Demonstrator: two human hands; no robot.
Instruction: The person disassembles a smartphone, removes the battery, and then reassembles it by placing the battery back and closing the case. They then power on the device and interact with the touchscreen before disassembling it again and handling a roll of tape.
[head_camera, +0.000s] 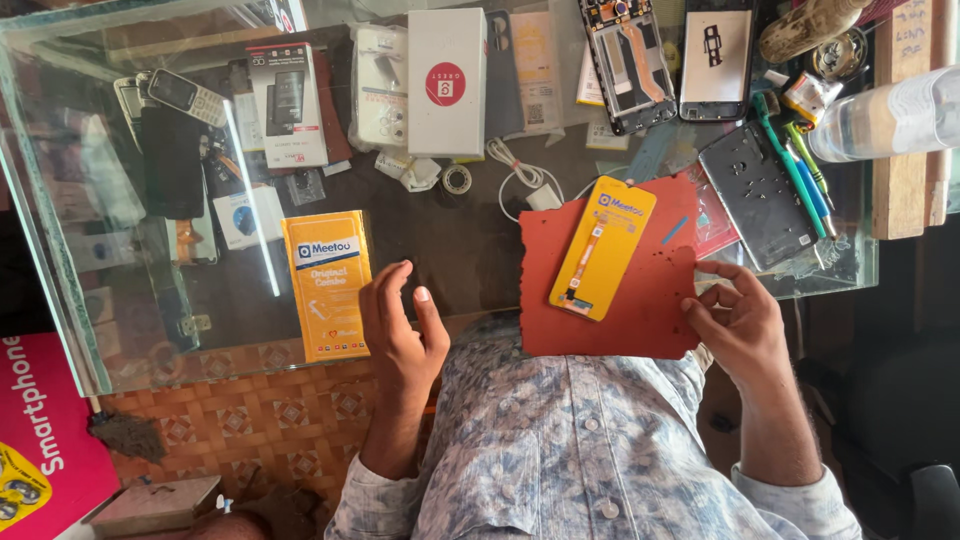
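Patterned shirt fabric (590, 440) fills the bottom of the view at six o'clock, with both forearms rising out of it. At about seven o'clock the left hand (400, 325) hovers over the near edge of the glass surface (120, 330), fingers loosely curled and parted, gripping nothing; it sits just beside the yellow flat package (327, 283) lying on the glass at nine o'clock from it. At four o'clock the right hand (735, 320) pinches the right edge of the red mat (630, 320) between thumb and fingertips, the fingers closed on that edge. This mat, ragged along its left and top edges, overhangs the near edge of the surface and carries a slim yellow card with a ribbon cable part (601, 247), tilted so its top leans toward one o'clock.

Beyond the mat, at twelve o'clock, stands a white box with a red circle (446, 82), and just below it a white charger cable (520, 180) coils. At one o'clock lie an opened phone frame (630, 62) and a phone with a pale screen (716, 58). A grey phone back plate (758, 195) rests at two o'clock, with green and blue tools (795, 165) just beside it. A clear plastic bottle (890, 115) lies at the far right.
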